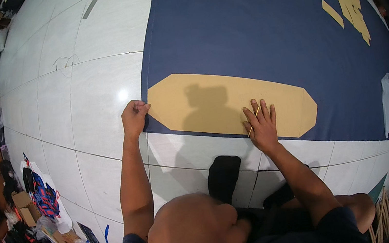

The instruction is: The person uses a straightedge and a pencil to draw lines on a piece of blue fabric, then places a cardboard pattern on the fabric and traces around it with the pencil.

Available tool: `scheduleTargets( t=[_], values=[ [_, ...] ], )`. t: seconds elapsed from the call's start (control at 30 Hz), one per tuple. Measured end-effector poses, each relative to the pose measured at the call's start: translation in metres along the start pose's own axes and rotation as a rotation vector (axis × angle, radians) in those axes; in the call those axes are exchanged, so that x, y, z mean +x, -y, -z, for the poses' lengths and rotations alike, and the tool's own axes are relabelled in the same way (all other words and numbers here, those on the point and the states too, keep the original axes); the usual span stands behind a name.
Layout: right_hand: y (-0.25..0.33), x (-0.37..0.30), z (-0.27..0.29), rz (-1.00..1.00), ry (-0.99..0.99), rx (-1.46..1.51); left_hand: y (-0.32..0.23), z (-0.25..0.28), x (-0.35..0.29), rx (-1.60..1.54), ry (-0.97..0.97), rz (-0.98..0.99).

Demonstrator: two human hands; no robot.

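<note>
A long tan cardboard pattern piece (pixel 230 94) with angled corners lies flat on dark blue fabric (pixel 240 22), close to the fabric's near edge. At the pattern's left end, where the fabric's side edge runs, my left hand (pixel 136 117) is closed in a pinch. Whether the pinch takes in cardboard, cloth or something small is hidden. My right hand (pixel 262 126) rests on the pattern's near right part, fingers stretched forward. A thin yellow pencil-like stick (pixel 253 126) is held at its thumb side. A dark shadow falls across the pattern's middle.
Tan cardboard scraps (pixel 351 7) lie on the fabric at the far right, above a pale strip (pixel 388 103). White floor tiles (pixel 96 85) surround the cloth. A grey strip (pixel 94 2) lies far left. Piled goods (pixel 43 205) line the left side; my dark-covered foot (pixel 225 176) is near the fabric.
</note>
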State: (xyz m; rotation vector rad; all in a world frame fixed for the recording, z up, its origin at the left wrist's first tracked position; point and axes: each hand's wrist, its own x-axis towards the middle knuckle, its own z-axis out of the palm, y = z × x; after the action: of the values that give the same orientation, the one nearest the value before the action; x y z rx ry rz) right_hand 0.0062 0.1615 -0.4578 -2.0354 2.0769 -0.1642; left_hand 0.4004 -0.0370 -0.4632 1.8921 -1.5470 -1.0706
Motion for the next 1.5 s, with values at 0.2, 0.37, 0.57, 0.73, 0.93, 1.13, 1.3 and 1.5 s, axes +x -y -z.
scheduleTargets(
  t=[0.2,0.37,0.57,0.73,0.93,1.13,1.3,1.5],
  values=[
    [-0.003,-0.001,-0.005,0.012,-0.015,-0.008,0.003,-0.001,0.0,-0.012,0.011,-0.02],
    [-0.004,-0.002,-0.006,0.022,-0.023,-0.02,0.0,-0.002,0.001,0.024,0.016,-0.032],
    [-0.003,-0.002,-0.006,0.034,-0.038,-0.019,-0.001,-0.002,0.0,0.025,0.011,-0.041],
    [-0.001,-0.002,-0.006,0.033,-0.046,-0.021,0.0,0.0,0.0,0.037,0.027,-0.037],
    [-0.002,0.003,0.003,0.05,-0.048,0.002,0.016,0.001,0.011,0.051,0.056,-0.115],
    [-0.002,0.009,0.008,0.067,-0.079,0.051,0.014,0.004,0.01,0.116,0.04,-0.149],
    [-0.005,0.008,0.016,0.017,-0.046,0.053,-0.07,-0.045,-0.03,0.342,-0.058,-0.26],
    [-0.006,0.007,0.007,0.037,-0.066,0.058,-0.125,-0.156,-0.109,0.607,0.306,-0.831]
  ],
)
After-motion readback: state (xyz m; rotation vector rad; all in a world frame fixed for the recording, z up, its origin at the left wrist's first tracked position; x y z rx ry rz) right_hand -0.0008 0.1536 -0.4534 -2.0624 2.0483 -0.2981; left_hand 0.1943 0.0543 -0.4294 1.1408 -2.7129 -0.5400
